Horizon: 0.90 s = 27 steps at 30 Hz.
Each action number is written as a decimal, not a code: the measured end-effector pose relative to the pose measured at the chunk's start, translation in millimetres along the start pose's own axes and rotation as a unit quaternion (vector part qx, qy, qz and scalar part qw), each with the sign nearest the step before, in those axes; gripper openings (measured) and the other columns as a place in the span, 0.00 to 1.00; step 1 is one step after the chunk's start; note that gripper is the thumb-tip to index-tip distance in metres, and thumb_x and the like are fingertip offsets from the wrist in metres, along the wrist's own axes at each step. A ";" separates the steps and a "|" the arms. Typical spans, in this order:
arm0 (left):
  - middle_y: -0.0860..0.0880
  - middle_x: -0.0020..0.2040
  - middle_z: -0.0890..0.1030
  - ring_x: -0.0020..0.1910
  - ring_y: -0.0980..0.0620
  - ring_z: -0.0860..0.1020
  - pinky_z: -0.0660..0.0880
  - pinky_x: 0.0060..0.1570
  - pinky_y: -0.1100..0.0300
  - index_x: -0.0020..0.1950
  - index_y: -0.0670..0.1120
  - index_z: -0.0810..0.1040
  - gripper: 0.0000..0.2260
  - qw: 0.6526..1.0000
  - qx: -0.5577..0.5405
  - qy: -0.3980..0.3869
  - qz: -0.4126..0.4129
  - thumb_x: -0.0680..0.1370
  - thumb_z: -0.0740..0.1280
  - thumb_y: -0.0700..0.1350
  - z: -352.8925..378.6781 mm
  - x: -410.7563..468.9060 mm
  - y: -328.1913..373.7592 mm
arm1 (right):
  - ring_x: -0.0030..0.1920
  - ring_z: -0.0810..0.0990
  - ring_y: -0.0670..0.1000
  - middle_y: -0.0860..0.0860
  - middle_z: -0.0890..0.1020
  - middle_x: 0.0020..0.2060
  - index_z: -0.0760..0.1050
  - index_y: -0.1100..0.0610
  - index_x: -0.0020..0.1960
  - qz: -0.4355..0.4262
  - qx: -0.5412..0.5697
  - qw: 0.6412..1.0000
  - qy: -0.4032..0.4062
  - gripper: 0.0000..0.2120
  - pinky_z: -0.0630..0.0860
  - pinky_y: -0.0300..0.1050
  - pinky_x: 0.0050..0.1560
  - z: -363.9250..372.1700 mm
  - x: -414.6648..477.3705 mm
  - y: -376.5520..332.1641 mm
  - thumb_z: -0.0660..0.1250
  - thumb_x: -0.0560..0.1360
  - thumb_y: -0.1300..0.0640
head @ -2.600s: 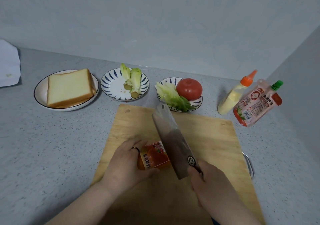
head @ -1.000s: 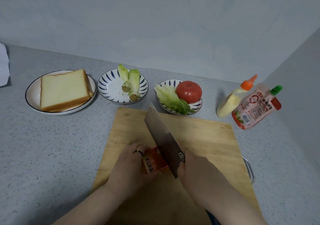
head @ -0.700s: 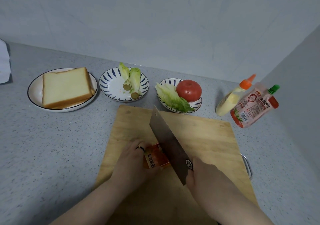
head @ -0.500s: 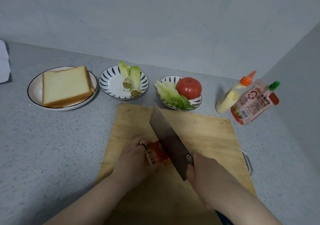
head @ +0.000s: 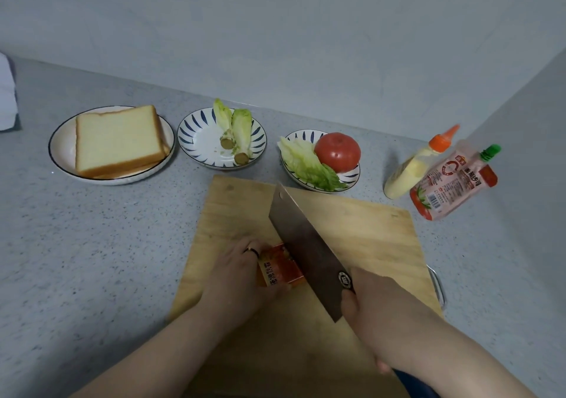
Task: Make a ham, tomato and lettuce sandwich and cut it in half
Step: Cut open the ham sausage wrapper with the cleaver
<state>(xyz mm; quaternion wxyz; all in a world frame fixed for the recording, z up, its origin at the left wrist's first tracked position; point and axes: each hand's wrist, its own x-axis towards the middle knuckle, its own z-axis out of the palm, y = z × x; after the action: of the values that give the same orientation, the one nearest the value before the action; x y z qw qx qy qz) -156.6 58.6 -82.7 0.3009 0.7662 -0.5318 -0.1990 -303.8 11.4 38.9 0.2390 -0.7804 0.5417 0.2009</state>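
On the wooden cutting board (head: 361, 232) my left hand (head: 235, 278) grips a ham sausage in an orange-red wrapper (head: 280, 267), holding it down. My right hand (head: 376, 315) grips the handle of a cleaver (head: 303, 247), whose blade stands edge-down against the sausage's right end. Behind the board, sliced bread (head: 116, 140) lies on a white plate (head: 61, 146). A tomato (head: 337, 151) and lettuce leaves (head: 309, 165) share a blue-patterned bowl (head: 352, 177).
Another patterned bowl (head: 199, 143) holds two lettuce stumps (head: 235, 131). A yellow squeeze bottle with an orange cap (head: 410, 171) and a ketchup pouch (head: 450, 183) lean at the right by the side wall. White cloth (head: 6, 94) sits far left on the grey counter.
The cleaver came down from above the sausage and now sits against its right end. My left hand has kept holding the sausage in place.
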 end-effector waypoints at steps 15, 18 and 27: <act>0.56 0.58 0.67 0.60 0.56 0.66 0.64 0.60 0.63 0.65 0.55 0.64 0.28 0.999 -0.008 -0.035 -0.026 0.69 0.67 0.60 1.3 0.1 -1.4 | 0.24 0.69 0.43 0.46 0.72 0.33 0.68 0.49 0.53 -0.036 0.049 0.998 0.004 0.08 0.64 0.32 0.21 -4.4 6.3 -9.0 0.52 0.78 0.56; 0.55 0.65 0.65 0.65 0.55 0.62 0.60 0.65 0.62 0.67 0.55 0.62 0.29 0.999 -0.004 -0.040 -0.011 0.69 0.66 0.61 1.2 1.6 -2.9 | 0.23 0.69 0.43 0.46 0.71 0.33 0.67 0.52 0.50 -0.029 0.041 0.999 0.002 0.07 0.66 0.34 0.23 -0.7 10.2 -7.8 0.52 0.78 0.55; 0.57 0.64 0.64 0.64 0.58 0.60 0.54 0.63 0.67 0.66 0.56 0.61 0.29 1.000 0.000 -0.028 0.015 0.69 0.66 0.62 3.9 2.2 -7.0 | 0.55 0.77 0.53 0.52 0.79 0.53 0.64 0.50 0.63 0.007 0.036 0.996 0.083 0.14 0.72 0.42 0.48 46.4 31.6 -3.5 0.52 0.78 0.51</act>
<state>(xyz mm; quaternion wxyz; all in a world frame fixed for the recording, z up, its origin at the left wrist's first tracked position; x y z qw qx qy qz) -153.4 57.4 -90.3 0.2887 0.7526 -0.5513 -0.2154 -292.5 16.1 -16.0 0.2199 -0.7812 0.5722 0.1178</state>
